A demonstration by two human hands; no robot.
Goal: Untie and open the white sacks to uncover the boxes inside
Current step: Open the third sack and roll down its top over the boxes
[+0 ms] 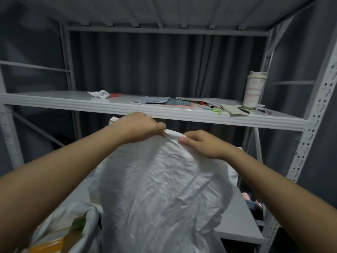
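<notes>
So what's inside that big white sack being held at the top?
Cannot tell: the white sack is opaque and both hands, left and right, pinch its gathered top, so its contents stay covered.

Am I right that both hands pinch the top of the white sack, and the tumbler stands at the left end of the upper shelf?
Not quite. The head view shows the left hand and right hand pinching the white sack top, but the tumbler stands at the right end of the upper shelf.

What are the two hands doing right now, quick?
Left hand: fingers pinch the bunched top of the crinkled white woven plastic sack.
Right hand: fingers pinch that same sack top from the other side.
</notes>
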